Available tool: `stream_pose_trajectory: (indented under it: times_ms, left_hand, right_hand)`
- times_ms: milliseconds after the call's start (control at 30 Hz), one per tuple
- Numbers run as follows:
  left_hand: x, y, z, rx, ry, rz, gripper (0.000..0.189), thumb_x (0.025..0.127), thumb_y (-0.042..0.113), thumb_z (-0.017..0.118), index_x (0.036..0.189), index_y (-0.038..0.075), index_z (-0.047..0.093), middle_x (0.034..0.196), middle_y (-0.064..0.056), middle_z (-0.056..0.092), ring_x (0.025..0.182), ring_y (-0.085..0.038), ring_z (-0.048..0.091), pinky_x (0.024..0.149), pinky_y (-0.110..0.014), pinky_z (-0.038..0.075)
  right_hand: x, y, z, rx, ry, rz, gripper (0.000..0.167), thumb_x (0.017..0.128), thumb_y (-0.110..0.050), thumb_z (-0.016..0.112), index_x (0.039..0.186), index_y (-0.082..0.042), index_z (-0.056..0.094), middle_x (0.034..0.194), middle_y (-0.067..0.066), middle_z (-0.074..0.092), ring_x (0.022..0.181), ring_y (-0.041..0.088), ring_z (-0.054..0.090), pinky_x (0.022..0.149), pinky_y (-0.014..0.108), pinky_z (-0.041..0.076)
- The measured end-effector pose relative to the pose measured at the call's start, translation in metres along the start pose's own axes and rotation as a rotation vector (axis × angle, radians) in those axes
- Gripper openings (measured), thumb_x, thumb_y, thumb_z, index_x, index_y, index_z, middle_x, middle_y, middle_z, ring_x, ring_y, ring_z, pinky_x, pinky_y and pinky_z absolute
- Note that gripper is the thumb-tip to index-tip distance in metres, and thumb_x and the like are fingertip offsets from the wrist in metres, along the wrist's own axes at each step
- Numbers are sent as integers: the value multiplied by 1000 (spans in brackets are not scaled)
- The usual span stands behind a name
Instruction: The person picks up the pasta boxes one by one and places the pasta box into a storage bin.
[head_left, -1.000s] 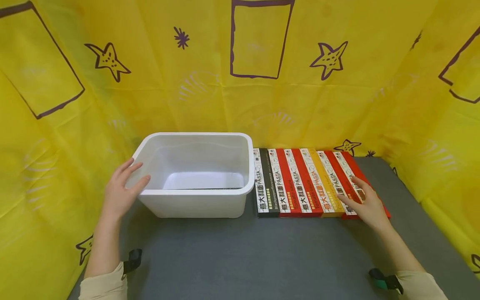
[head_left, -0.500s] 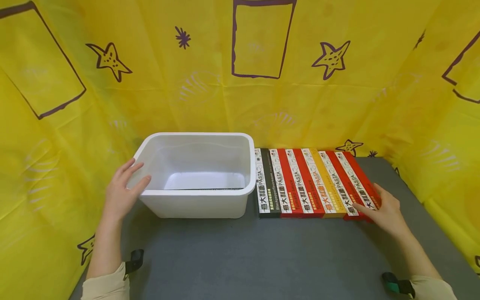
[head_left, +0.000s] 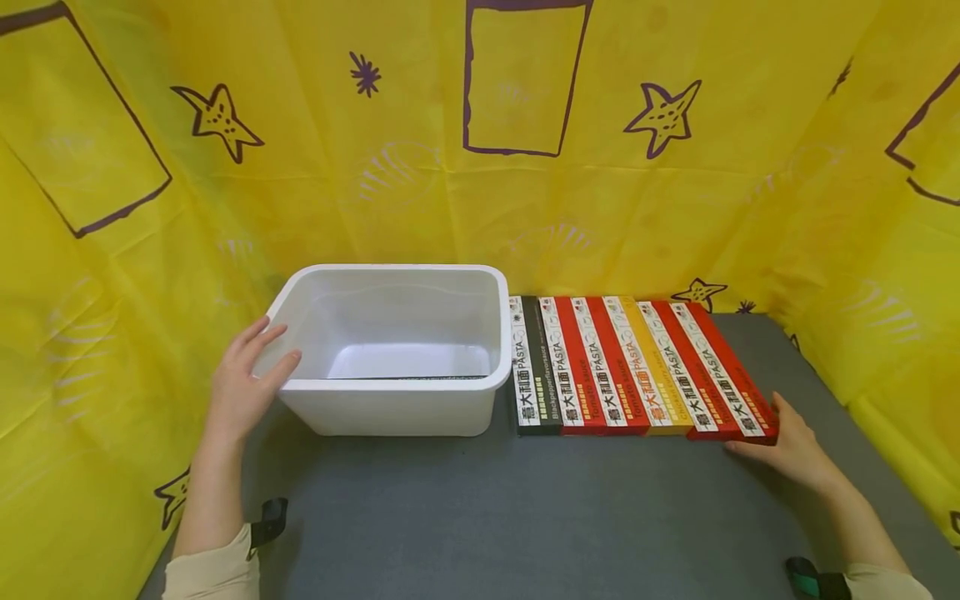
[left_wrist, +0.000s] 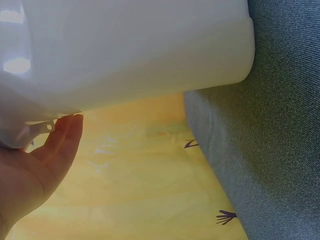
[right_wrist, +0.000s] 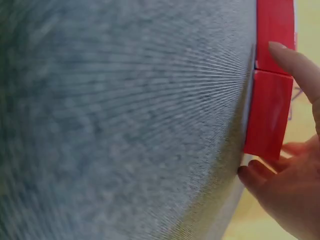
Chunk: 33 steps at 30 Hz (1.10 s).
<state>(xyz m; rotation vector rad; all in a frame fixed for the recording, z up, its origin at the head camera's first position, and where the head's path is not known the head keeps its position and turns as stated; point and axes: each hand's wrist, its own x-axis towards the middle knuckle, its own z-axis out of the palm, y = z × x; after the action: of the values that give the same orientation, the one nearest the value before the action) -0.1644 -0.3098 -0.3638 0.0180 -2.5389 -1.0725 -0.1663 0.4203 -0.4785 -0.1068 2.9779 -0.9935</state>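
Tub [head_left: 390, 411] held, pasta boxes [head_left: 600, 367] reached
The rim [head_left: 390, 385] is pinched by the left hand [head_left: 243, 387]; the right hand [head_left: 798, 450] is spread beside the boxes; yellow cloth [head_left: 480, 212] is hung behind.

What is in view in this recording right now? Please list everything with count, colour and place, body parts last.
bin: one, white, on the table, left of the boxes
dark edge: one, just behind the bin's front rim; too hidden to identify
black box: one, black and white, leftmost in the row
red boxes: four, red and white, second, third, fifth and sixth from left
yellow box: one, yellow and white, fourth from left
table: one, grey, under everything
cloth: yellow, behind and at both sides
drawings: several, dark purple or pale, on the cloth
straps: two, black, at the sleeves
sleeves: two, beige, bottom corners
left hand: one, at the bin's left rim
right hand: one, at the rightmost red box's near end
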Motion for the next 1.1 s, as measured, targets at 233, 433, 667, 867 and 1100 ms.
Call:
stream_pose_trajectory:
  times_ms: [233, 433, 667, 867, 1100]
  left_hand:
    - [0, -1, 1, 4, 1, -4, 54, 95, 34, 60, 139, 4, 52, 155, -14, 33, 139, -45, 26, 104, -72, 20]
    - [-1, -1, 1, 3, 0, -14, 54, 95, 34, 60, 140, 5, 52, 155, -13, 33, 139, -45, 26, 103, -72, 20]
    - [-1, 0, 0, -2, 0, -20, 54, 95, 34, 59, 140, 5, 51, 156, -13, 32, 140, -45, 25, 103, -73, 19]
    - [-1, 1, 0, -11, -3, -27, 54, 95, 34, 59, 141, 5, 51, 156, -13, 32, 140, -44, 25, 103, -73, 19]
    - [-1, 1, 1, -11, 3, -34, 54, 95, 33, 59, 140, 5, 51, 156, -13, 32, 140, -44, 25, 103, -74, 19]
  right_hand:
    - [2, 0, 0, 7, -35, 54, 117, 81, -30, 77, 141, 23, -8, 133, 51, 21, 116, 64, 28, 89, 75, 28]
    - [6, 0, -1, -35, -57, 64, 109, 81, -32, 76, 142, 24, 4, 132, 50, 26, 114, 64, 33, 87, 74, 32]
    - [7, 3, 2, -74, -22, 4, 93, 77, -33, 80, 138, 16, 29, 122, 37, 47, 103, 49, 49, 76, 60, 43]
    - [6, 2, 2, -70, -36, 37, 97, 79, -35, 78, 140, 17, 25, 126, 40, 43, 106, 52, 48, 81, 65, 41]
    - [5, -2, 0, -64, -30, 54, 96, 80, -38, 78, 139, 16, 26, 126, 40, 43, 106, 51, 47, 80, 65, 40]
